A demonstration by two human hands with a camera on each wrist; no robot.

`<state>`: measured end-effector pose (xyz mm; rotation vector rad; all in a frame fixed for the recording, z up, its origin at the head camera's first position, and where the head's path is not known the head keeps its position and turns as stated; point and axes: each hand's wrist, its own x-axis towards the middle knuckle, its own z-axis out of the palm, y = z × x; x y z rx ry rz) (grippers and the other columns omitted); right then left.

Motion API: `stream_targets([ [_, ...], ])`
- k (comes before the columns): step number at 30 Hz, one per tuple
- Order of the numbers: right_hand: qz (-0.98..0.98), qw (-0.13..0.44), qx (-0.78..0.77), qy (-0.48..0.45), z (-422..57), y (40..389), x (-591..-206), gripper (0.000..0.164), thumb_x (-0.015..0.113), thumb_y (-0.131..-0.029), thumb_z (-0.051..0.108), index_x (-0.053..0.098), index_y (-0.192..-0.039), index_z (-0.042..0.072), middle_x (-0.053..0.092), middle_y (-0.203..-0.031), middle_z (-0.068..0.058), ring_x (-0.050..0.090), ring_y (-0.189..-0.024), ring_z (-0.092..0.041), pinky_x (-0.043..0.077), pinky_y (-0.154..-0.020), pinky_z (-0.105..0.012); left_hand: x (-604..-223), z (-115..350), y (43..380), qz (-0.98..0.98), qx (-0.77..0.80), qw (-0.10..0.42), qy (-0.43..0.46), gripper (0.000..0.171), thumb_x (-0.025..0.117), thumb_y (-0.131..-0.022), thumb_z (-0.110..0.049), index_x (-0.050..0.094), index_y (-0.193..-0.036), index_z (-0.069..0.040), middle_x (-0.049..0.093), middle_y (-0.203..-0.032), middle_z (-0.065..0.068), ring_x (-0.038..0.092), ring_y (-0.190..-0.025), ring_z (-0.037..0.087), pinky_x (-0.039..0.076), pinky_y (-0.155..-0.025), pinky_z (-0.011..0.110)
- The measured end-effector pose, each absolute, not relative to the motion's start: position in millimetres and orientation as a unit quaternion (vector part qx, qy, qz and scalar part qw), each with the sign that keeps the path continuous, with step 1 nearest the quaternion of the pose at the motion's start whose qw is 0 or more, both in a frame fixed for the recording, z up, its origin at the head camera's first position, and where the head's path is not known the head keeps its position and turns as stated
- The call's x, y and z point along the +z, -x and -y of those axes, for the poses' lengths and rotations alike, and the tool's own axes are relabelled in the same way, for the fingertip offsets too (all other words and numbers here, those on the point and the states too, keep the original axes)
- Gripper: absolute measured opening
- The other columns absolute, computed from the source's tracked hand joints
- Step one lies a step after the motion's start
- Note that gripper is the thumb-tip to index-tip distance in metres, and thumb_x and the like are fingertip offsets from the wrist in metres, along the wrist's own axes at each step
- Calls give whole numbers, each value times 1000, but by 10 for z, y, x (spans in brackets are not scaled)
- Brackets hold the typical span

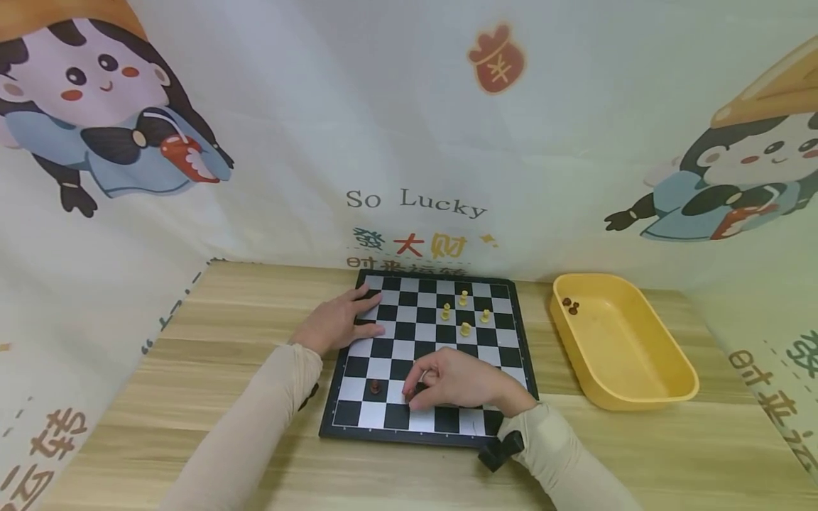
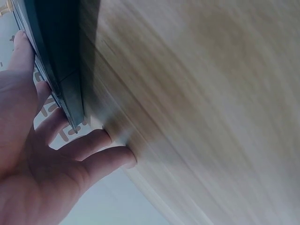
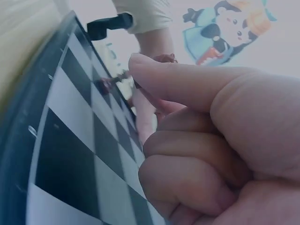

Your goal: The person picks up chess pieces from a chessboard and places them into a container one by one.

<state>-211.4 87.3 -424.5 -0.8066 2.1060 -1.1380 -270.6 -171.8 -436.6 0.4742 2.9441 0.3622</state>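
A black-and-white chessboard [image 1: 399, 349] lies on the table. My left hand [image 1: 335, 319] rests over its left edge, fingers spread and fairly straight; in the left wrist view some fingertips reach past the board's side to the wood. Low over the board's near rows, my right hand [image 1: 456, 380] pinches a dark brown chess piece [image 3: 167, 58] between thumb and forefinger, its other fingers curled in. Most of that piece is hidden by the fingertips. Another brown chess piece [image 1: 375, 387] stands on a dark square to the left. Several cream chess pieces [image 1: 445, 311] stand toward the far right.
A yellow plastic tray [image 1: 623, 355] sits right of the board, with a few small brown pieces [image 1: 571, 306] in its far left corner. The wooden table [image 1: 243, 319] ends at a printed cloth backdrop [image 1: 287, 142] behind and at both sides.
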Motion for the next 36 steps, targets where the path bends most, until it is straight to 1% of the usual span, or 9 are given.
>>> stream_targets([
  [3, -802, 293, -424, 301, -923, 2136, -4191, 13, 81, -87, 18, 77, -98, 15, 48, -52, 7, 32, -48, -5, 32, -50, -17, -4350, 1730, 2713, -978, 122, 73, -153, 76, 62, -96, -58, 38, -159, -24, 27, -170, 12, 33, -153, 40, 36, -122, 55],
  [9, -809, 286, -422, 293, -1042, 2168, -4110, 16, 79, -88, 17, 76, -103, 11, 39, -53, 9, 32, -49, -7, 30, -48, -18, -4360, 1720, 2731, -978, 122, 79, -152, 76, 61, -95, -60, 38, -159, -25, 26, -170, 11, 32, -154, 40, 36, -123, 55],
  [13, -814, 277, -426, 280, -1113, 2180, -4029, 20, 79, -88, 17, 76, -106, 9, 39, -53, 9, 31, -50, -7, 31, -49, -18, -4369, 1717, 2739, -978, 123, 80, -152, 77, 61, -95, -61, 37, -159, -26, 25, -170, 11, 32, -154, 39, 36, -123, 55],
  [21, -832, 251, -422, 260, -1272, 2190, -3909, 22, 79, -89, 23, 77, -108, 11, 47, -55, 6, 33, -50, -8, 30, -48, -19, -4376, 1731, 2730, -977, 122, 78, -153, 77, 61, -95, -60, 37, -159, -26, 26, -170, 11, 31, -154, 39, 36, -123, 55],
  [23, -840, 241, -416, 253, -1313, 2195, -3890, 21, 79, -89, 24, 78, -107, 12, 54, -60, 6, 33, -52, -8, 31, -50, -20, -4381, 1734, 2725, -977, 120, 77, -156, 76, 61, -95, -60, 38, -159, -25, 26, -170, 11, 32, -154, 40, 36, -122, 55],
  [27, -854, 221, -402, 244, -1394, 2209, -3842, 22, 80, -88, 24, 78, -108, 14, 57, -63, 5, 35, -55, -9, 33, -54, -20, -4384, 1739, 2720, -977, 120, 73, -158, 76, 61, -95, -59, 38, -159, -24, 26, -170, 12, 32, -154, 40, 36, -122, 55],
  [29, -856, 214, -400, 246, -1436, 2222, -3821, 22, 79, -88, 23, 78, -108, 13, 50, -58, 4, 33, -55, -9, 33, -54, -20, -4379, 1740, 2714, -977, 120, 70, -160, 76, 62, -95, -58, 38, -159, -23, 27, -170, 12, 33, -153, 40, 37, -122, 55],
  [34, -854, 210, -410, 244, -1546, 2252, -3761, 23, 77, -90, 23, 76, -109, 11, 39, -57, 7, 33, -55, -9, 33, -55, -21, -4366, 1737, 2711, -977, 121, 69, -160, 76, 61, -96, -58, 38, -159, -23, 27, -169, 12, 33, -153, 40, 36, -122, 55],
  [36, -856, 204, -410, 241, -1586, 2256, -3729, 23, 77, -90, 22, 76, -109, 10, 54, -63, 7, 40, -60, -9, 37, -60, -21, -4362, 1736, 2711, -977, 122, 69, -161, 76, 61, -96, -58, 38, -159, -23, 27, -169, 12, 32, -153, 40, 36, -122, 55],
])
